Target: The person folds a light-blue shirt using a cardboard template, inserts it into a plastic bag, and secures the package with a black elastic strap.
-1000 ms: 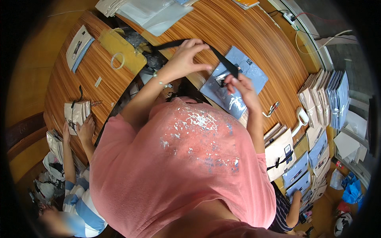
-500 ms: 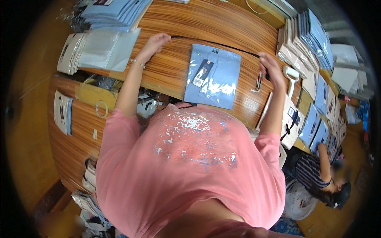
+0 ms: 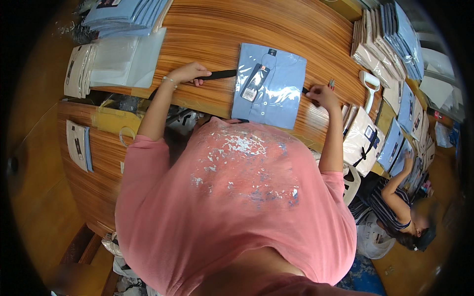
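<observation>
A folded blue shirt [image 3: 284,81] lies flat on the table in a clear plastic bag, with a dark tag on its front. A black ribbon [image 3: 222,74] shows on both sides of the bag and seems to run beneath it. To its left, my left hand [image 3: 190,74] is closed on one end of the ribbon. My right hand [image 3: 323,97] pinches the other end close to the bag's right edge. Small red-handled snips [image 3: 332,84] stick out just beyond the right hand; whether that hand also holds them I cannot tell.
Bagged shirts form stacks at the far left [image 3: 123,17] and far right [image 3: 402,42]. Clear bags [image 3: 133,59] lie left. A white lint roller [image 3: 369,89] and a ribbon-tied cream shirt pack [image 3: 363,140] are on the right. Another person [image 3: 395,197] works beyond.
The ribbon, stretched in the air beyond the bagged shirt before, now lies low and passes under it. Both hands have come down beside the bag. The snips now point away from me.
</observation>
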`<state>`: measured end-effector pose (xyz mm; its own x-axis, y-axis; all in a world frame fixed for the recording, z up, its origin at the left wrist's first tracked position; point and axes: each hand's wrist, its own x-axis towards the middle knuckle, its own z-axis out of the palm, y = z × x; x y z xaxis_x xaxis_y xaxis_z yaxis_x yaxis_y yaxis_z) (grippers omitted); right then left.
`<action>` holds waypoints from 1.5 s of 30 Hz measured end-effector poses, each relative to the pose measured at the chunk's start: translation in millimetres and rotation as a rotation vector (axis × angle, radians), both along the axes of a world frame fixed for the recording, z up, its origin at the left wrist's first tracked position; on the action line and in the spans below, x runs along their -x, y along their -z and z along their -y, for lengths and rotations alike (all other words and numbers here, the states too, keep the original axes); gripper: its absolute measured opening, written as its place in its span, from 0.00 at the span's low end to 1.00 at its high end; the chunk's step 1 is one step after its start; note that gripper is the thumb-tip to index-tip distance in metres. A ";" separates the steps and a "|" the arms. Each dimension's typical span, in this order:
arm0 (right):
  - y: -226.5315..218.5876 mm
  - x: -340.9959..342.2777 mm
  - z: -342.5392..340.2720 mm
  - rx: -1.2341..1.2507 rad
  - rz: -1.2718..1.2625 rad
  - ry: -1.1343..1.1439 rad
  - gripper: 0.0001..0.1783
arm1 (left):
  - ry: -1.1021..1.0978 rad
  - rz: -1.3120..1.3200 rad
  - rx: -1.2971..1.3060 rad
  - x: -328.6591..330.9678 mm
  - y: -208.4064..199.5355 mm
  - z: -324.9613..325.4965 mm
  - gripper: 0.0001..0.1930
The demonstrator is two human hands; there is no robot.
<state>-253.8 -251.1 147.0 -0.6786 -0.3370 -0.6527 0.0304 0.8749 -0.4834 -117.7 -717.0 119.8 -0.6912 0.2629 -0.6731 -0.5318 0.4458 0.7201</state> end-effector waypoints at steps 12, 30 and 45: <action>43.9 28.9 -52.8 -0.077 -0.727 0.285 0.22 | -0.199 0.044 -0.089 -42.2 -44.0 50.8 0.11; -19.8 -157.5 260.8 0.869 1.045 0.224 0.13 | -0.403 -0.248 -0.150 -97.4 -78.5 50.4 0.09; 4.2 -212.8 357.4 1.037 1.215 0.524 0.12 | -0.599 -0.507 0.049 -126.0 -68.1 55.8 0.10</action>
<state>-41.0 -608.4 142.7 -0.1535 -0.8470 -0.5089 0.9576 -0.0005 -0.2880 8.3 -772.8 187.9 -0.9316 -0.2738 -0.2391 -0.3036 0.2245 0.9260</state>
